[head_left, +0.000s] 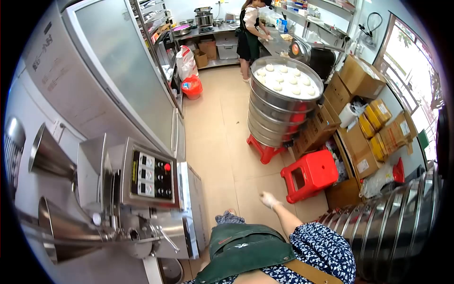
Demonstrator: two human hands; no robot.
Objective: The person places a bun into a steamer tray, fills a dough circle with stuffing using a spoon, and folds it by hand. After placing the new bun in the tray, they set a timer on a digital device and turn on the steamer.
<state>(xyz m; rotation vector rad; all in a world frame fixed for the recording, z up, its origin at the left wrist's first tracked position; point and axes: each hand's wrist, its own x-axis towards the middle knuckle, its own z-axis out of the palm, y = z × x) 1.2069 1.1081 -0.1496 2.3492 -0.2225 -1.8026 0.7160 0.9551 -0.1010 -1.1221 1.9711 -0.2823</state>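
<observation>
My right hand (pixel 269 200), in a pale glove, hangs over the tiled floor in front of my green apron (pixel 246 246). It touches nothing that shows, and its fingers look loosely curled, but they are too small and blurred to read. My left hand is not visible. A red plastic stool (pixel 314 173) stands nearest to the right hand, ahead and to its right. Beyond it, a tall stack of round metal steamers (pixel 279 111) rests on another red stool (pixel 265 149), with several white buns (pixel 281 78) in the top tier.
A steel machine with a control panel (pixel 152 175) stands at the left. More stacked steamers (pixel 388 222) are at the lower right, below cardboard boxes (pixel 362 78). A co-worker (pixel 250 35) stands at the far counter (pixel 279 46). A red bag (pixel 192 87) sits on the floor.
</observation>
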